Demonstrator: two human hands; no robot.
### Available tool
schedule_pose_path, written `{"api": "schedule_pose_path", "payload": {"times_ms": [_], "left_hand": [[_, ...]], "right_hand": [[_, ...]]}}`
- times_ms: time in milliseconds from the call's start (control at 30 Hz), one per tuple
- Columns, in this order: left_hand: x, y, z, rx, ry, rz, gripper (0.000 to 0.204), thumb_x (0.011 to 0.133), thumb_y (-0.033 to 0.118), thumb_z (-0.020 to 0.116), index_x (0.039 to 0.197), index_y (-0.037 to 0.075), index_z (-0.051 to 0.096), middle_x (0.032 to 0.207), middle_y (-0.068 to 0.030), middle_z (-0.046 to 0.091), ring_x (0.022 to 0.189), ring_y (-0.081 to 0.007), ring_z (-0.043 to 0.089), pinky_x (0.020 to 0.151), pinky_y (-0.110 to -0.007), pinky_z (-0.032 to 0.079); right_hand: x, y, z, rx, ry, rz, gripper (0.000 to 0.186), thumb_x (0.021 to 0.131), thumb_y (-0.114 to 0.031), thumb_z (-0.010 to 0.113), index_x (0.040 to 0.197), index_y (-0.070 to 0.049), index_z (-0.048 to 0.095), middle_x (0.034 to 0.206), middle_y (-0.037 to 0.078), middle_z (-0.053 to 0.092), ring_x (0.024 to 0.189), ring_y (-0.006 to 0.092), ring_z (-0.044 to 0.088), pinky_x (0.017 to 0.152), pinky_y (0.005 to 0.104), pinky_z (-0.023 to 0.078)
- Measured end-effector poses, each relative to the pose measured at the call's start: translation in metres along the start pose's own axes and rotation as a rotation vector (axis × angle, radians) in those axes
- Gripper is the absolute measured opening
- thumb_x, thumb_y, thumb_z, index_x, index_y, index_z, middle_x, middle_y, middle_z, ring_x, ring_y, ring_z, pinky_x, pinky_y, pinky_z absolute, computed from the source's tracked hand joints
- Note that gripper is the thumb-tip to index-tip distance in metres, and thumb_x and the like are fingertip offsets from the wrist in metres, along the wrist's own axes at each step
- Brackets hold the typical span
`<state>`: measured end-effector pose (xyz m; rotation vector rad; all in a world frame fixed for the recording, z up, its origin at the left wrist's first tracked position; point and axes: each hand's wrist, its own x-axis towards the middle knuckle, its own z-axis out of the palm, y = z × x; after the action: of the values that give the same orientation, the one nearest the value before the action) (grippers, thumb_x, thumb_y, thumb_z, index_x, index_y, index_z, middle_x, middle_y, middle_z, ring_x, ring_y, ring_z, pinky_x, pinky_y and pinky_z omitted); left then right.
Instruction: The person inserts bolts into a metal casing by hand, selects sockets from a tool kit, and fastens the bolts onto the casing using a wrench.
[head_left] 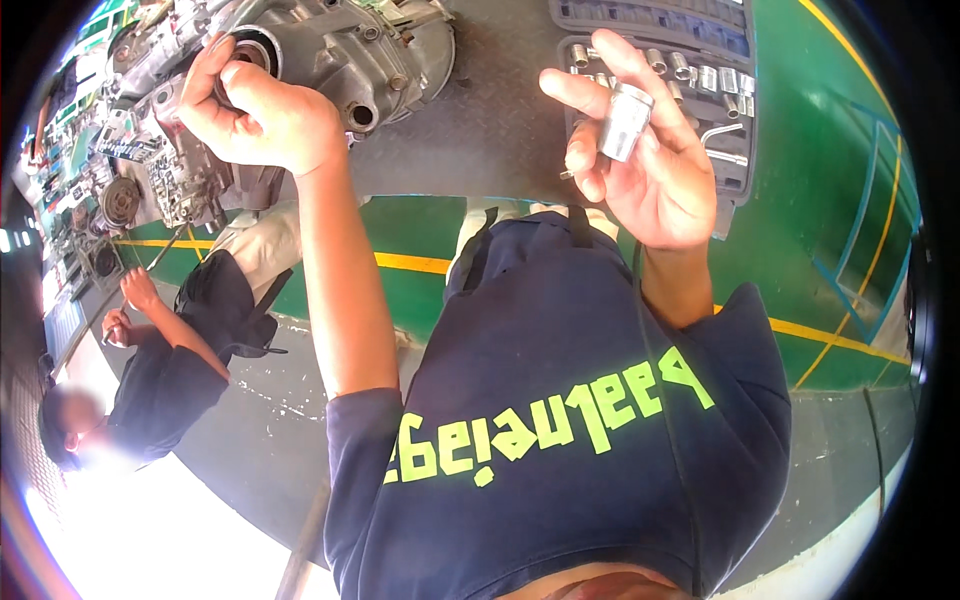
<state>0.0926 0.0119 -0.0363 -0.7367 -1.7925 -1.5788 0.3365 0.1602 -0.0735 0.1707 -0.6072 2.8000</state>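
Between the fingers and thumb of my right hand (665,170) is a shiny chrome socket (627,122), held upright but slightly tilted. That hand hovers over the near part of an open grey socket case (735,175). My left hand (270,115) is raised at the left, its fingers loosely bent with a gap between them and nothing visible in it. Behind it lies a large grey metal gearbox housing (335,60). A round bore (262,50) in the housing shows beside the left fingertips; whether they touch it I cannot tell.
Several loose sockets (708,78) and a bent metal bar (722,132) lie in the case. The dark bench top (500,100) spans from housing to case. More mechanical parts (165,175) crowd the left side, where another person (160,340) holds a thin tool.
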Motion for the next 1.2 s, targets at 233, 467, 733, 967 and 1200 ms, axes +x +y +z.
{"api": "schedule_pose_path", "payload": {"times_ms": [233, 467, 733, 967, 1200], "left_hand": [[-0.001, -0.002, 0.000, -0.051, -0.004, -0.017, 0.015, 0.086, 0.003, 0.049, 0.095, -0.002, 0.059, 0.101, -0.0121, 0.064, 0.090, -0.0176, 0.060, 0.082, -0.029, 0.049], [-0.001, 0.000, 0.004, -0.017, 0.027, -0.023, 0.013, 0.085, 0.003, 0.049, 0.091, -0.002, 0.059, 0.095, -0.0101, 0.063, 0.082, -0.0151, 0.058, 0.076, -0.026, 0.049], [0.000, -0.001, 0.002, -0.027, 0.042, 0.008, 0.012, 0.084, 0.003, 0.049, 0.088, -0.003, 0.059, 0.091, -0.0101, 0.063, 0.079, -0.0145, 0.058, 0.074, -0.025, 0.049], [-0.002, 0.001, -0.002, 0.000, 0.004, 0.011, 0.016, 0.086, 0.001, 0.048, 0.095, -0.003, 0.060, 0.096, -0.0114, 0.064, 0.080, -0.0152, 0.059, 0.072, -0.025, 0.050], [0.000, 0.005, 0.001, 0.041, -0.008, 0.019, 0.015, 0.085, 0.002, 0.048, 0.092, -0.004, 0.060, 0.098, -0.0129, 0.064, 0.094, -0.0209, 0.060, 0.089, -0.032, 0.048]], "right_hand": [[-0.003, -0.003, 0.016, -0.035, -0.024, 0.046, 0.069, 0.105, -0.022, 0.044, 0.153, 0.005, 0.003, 0.151, 0.038, 0.021, 0.113, 0.0277, 0.061, 0.079, 0.0249, 0.055], [-0.007, -0.008, 0.029, 0.142, -0.017, 0.147, 0.076, 0.105, -0.027, 0.042, 0.152, 0.001, -0.010, 0.153, 0.038, 0.008, 0.127, 0.0381, 0.053, 0.096, 0.0320, 0.056], [-0.008, -0.006, 0.029, 0.336, -0.040, 0.173, 0.072, 0.106, -0.027, 0.034, 0.151, -0.004, -0.017, 0.154, 0.038, 0.003, 0.126, 0.0387, 0.053, 0.098, 0.0368, 0.055], [-0.016, 0.009, 0.001, 0.107, 0.000, 0.080, 0.050, 0.106, -0.028, 0.039, 0.147, 0.000, 0.029, 0.121, 0.027, 0.058, 0.088, 0.0250, 0.070, 0.068, 0.0297, 0.058], [-0.064, 0.029, -0.135, -0.918, 1.016, 0.467, 0.035, 0.091, -0.014, 0.066, 0.122, -0.003, 0.055, 0.093, 0.005, 0.064, 0.076, 0.0108, 0.061, 0.064, 0.0257, 0.047]]}}
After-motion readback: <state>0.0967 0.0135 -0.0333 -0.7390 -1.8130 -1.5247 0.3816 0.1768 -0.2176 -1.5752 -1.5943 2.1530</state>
